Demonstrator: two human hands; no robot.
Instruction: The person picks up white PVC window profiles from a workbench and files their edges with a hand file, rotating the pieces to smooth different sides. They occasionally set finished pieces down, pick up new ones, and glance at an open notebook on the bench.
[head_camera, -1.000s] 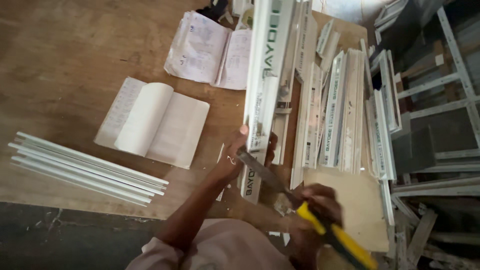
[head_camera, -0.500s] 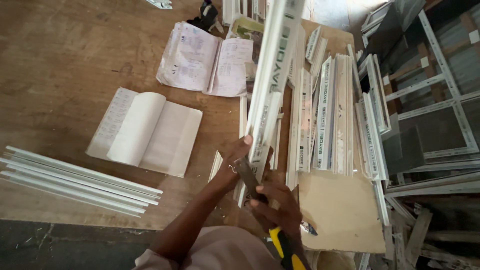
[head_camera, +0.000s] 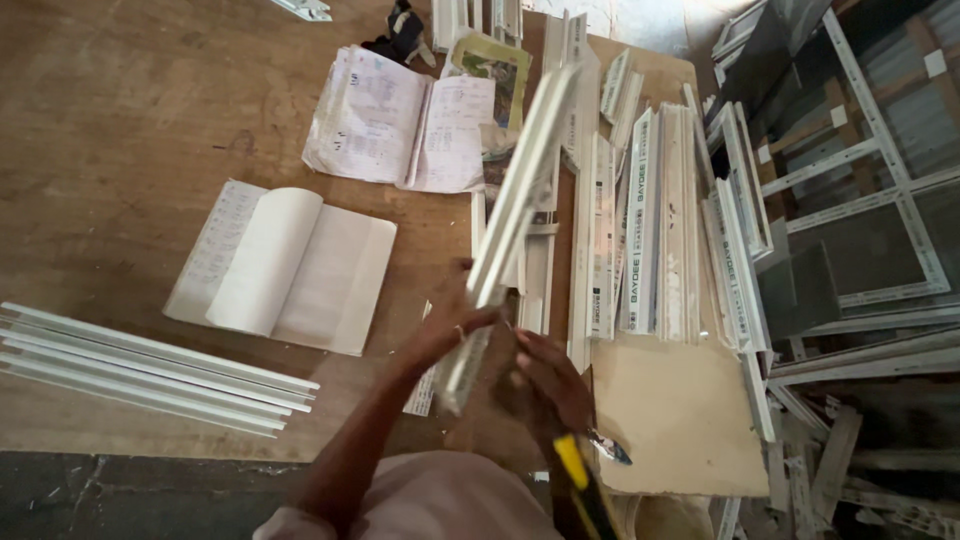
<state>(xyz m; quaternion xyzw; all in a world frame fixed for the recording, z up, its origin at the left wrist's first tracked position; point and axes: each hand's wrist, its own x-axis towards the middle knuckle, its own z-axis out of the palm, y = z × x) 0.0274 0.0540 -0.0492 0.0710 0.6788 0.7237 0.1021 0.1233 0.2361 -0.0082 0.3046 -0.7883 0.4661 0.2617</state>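
two open notebooks lie on the wooden table (head_camera: 130, 110): a plain one (head_camera: 285, 268) at the left and a written one (head_camera: 400, 120) farther back. a bundle of about five white strips (head_camera: 150, 372) rests near the front left edge. several white strips with dark lettering along them (head_camera: 640, 225) lie side by side at the right. the left hand (head_camera: 462, 318), grip closed, holds one long white strip (head_camera: 510, 225) tilted above the table. the right hand (head_camera: 550, 375) grips a yellow-handled tool (head_camera: 580, 480) just beside it.

A workshop: white frame profiles (head_camera: 640, 230) (cut lengths) crowd a wooden workbench (head_camera: 120, 110).
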